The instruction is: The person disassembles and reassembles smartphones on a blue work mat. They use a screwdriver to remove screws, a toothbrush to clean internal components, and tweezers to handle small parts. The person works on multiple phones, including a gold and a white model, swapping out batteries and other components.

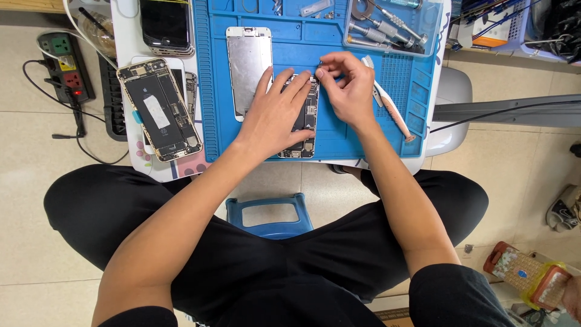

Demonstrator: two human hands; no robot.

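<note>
Two hands meet over an opened phone (304, 124) at the middle of the frame. Left hand (275, 115) lies flat, fingers spread, pressing the phone onto the blue mat (345, 130). Right hand (345, 85) is pinched, its grip clenched on a small dark tool (321, 62) at the phone's top edge. Just left lies a detached screen panel (248, 63); right, a white brush (387, 103). Further left on the bench (133, 24), another opened phone (160, 109). Upper right, a tray of screwdrivers (387, 27).
</note>
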